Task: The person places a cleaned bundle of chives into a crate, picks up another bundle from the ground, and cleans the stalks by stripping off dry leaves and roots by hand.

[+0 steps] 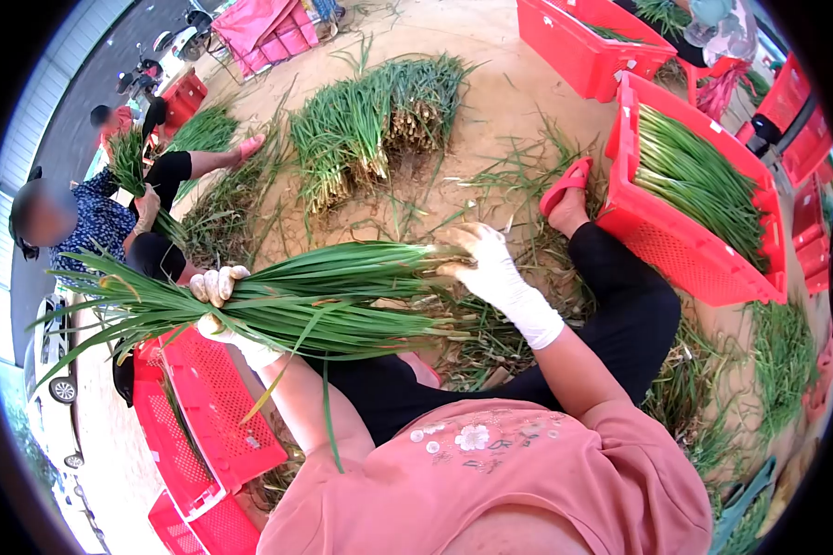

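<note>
Green-onion bundle (pixel 296 301) lies crosswise over the person's lap, leaf tips fanning out to the left, root ends toward the right hand. Both hands are gloved in white.

Left hand (pixel 217 287): fingers wrapped around the leafy part of the bundle, gripping from above; full closure on the stalks.

Right hand (pixel 481 264): palm and fingers pressed against the root end of the bundle. Whether the fingers pinch stalks or only push on the ends, I cannot tell; the back of the hand hides them.

Surroundings: bare dirt ground strewn with loose leaves. A heap of onions (pixel 375 120) lies ahead, well apart from the hands. Red crate (pixel 713 268) at the right, beside the person's sandalled foot, is partly filled with laid stalks. An empty red crate (pixel 208 416) sits at the left, just below the bundle's leaves. A second person (pixel 111 217) sits at far left holding a separate bunch.

Judgement: step in hand looks like squaring up the bundle, evening the root ends against the right palm while the left keeps it tight. Next move would call for a steady left grip so the stalks do not slip apart.
</note>
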Demonstrator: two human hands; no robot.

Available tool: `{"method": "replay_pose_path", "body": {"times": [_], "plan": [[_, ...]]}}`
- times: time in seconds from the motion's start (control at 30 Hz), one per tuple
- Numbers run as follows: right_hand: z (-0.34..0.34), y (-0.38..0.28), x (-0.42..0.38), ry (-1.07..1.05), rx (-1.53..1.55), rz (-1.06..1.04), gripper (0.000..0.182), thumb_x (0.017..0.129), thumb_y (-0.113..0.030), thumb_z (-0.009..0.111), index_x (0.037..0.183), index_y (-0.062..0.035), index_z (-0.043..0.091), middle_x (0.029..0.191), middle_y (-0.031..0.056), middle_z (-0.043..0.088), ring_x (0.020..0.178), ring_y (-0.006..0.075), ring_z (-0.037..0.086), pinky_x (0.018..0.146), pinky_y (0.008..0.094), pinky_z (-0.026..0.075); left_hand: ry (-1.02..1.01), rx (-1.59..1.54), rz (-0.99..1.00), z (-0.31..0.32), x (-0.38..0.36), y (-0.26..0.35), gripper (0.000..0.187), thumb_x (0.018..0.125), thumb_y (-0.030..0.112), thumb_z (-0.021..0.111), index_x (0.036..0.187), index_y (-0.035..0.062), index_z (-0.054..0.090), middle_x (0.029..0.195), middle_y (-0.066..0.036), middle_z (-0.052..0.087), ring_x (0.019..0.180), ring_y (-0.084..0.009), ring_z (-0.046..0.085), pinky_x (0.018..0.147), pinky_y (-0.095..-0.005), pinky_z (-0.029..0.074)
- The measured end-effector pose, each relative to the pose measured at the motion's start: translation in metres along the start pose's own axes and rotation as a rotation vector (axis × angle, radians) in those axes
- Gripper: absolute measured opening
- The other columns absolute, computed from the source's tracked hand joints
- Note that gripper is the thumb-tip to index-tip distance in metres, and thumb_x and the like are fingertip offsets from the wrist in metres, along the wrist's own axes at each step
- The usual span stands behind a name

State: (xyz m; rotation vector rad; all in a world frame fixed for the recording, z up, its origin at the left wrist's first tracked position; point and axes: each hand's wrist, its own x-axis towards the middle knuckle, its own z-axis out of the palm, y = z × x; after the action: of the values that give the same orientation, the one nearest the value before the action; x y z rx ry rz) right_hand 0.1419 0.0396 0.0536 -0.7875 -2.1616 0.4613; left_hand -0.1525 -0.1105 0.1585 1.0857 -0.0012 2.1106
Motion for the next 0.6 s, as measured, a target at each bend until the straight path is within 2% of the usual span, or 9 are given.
{"method": "replay_pose_path", "body": {"times": [0.07,0.1,0.13,0.2,0.23,0.33,0.47,0.53,0.6], "plan": [[0.009,-0.012,0.005,-0.014,0.087,-0.032,0.042,0.067,-0.023,0.073,0.105,-0.0126,0.06,0.103,0.0145,0.057,0.1,0.0321,0.052,0.083,0.0399,0.043,0.111,0.007,-0.005,0.007,0.0,-0.005,0.034,0.061,-0.001,0.064,0.075,0.0131,0.037,0.067,0.003,0.039,0.067,-0.0114,0.044,0.092,-0.0343,0.037],[0.008,-0.017,0.007,0.039,0.138,-0.021,0.035,0.067,-0.016,0.072,0.1,-0.0099,0.062,0.093,0.012,0.06,0.087,0.0296,0.058,0.072,0.0355,0.048,0.167,0.029,-0.001,0.011,-0.001,-0.008,0.033,0.061,0.0,0.066,0.078,0.0114,0.041,0.069,0.002,0.043,0.069,-0.0121,0.046,0.093,-0.0341,0.037],[0.011,-0.013,0.007,0.037,0.136,-0.025,0.035,0.067,-0.016,0.072,0.1,-0.0099,0.062,0.093,0.012,0.06,0.087,0.0296,0.058,0.072,0.0355,0.048,0.151,0.05,-0.003,0.006,0.0,-0.008,0.029,0.063,0.0,0.065,0.082,0.0083,0.044,0.072,0.0,0.047,0.072,-0.015,0.048,0.094,-0.035,0.037],[0.018,-0.005,0.006,0.181,0.212,-0.143,0.025,0.066,-0.012,0.072,0.09,-0.0069,0.065,0.083,0.0091,0.061,0.071,0.0259,0.061,0.06,0.0308,0.05,0.328,0.152,0.037,0.006,-0.001,-0.011,0.027,0.063,0.005,0.063,0.081,0.01,0.044,0.07,-0.001,0.047,0.073,-0.0172,0.051,0.087,-0.0358,0.041],[0.017,-0.004,0.005,0.188,0.274,-0.153,0.017,0.067,-0.009,0.071,0.083,-0.0055,0.066,0.078,0.0085,0.061,0.065,0.0248,0.061,0.056,0.0298,0.049,0.329,0.19,0.021,0.0,0.0,-0.008,0.025,0.063,0.006,0.063,0.081,0.0092,0.046,0.072,-0.002,0.05,0.076,-0.0178,0.053,0.088,-0.0359,0.041],[0.014,-0.005,0.001,0.12,0.341,-0.051,0.017,0.067,-0.007,0.07,0.083,-0.0054,0.066,0.078,0.0094,0.061,0.067,0.0242,0.061,0.057,0.0297,0.049,0.437,0.228,0.051,0.008,-0.001,-0.015,0.026,0.063,0.007,0.063,0.084,0.0076,0.047,0.073,-0.002,0.05,0.076,-0.0177,0.052,0.086,-0.0353,0.042],[0.014,-0.007,0.001,0.093,0.344,0.059,0.015,0.068,-0.005,0.068,0.083,-0.0049,0.066,0.079,0.01,0.061,0.066,0.0254,0.06,0.058,0.0301,0.049,0.44,0.231,-0.009,0.003,0.001,-0.017,0.025,0.061,0.006,0.064,0.081,0.0072,0.048,0.074,-0.003,0.051,0.076,-0.018,0.052,0.084,-0.0359,0.043],[0.019,-0.006,0.001,0.043,0.372,0.171,0.013,0.069,-0.001,0.069,0.081,0.0014,0.064,0.078,0.0113,0.061,0.067,0.0238,0.059,0.061,0.0268,0.046,0.443,0.259,-0.021,0.005,0.002,-0.019,0.023,0.062,0.008,0.063,0.08,0.0072,0.049,0.074,-0.003,0.051,0.076,-0.0183,0.053,0.084,-0.0364,0.043],[0.016,-0.011,0.001,-0.006,0.391,0.176,0.014,0.07,-0.002,0.069,0.082,0.0012,0.064,0.078,0.0113,0.061,0.067,0.0241,0.059,0.062,0.027,0.046,0.484,0.32,-0.008,0.011,0.002,-0.022,0.022,0.063,0.01,0.061,0.081,0.0071,0.049,0.073,-0.005,0.053,0.076,-0.0187,0.054,0.084,-0.0366,0.043]]}}
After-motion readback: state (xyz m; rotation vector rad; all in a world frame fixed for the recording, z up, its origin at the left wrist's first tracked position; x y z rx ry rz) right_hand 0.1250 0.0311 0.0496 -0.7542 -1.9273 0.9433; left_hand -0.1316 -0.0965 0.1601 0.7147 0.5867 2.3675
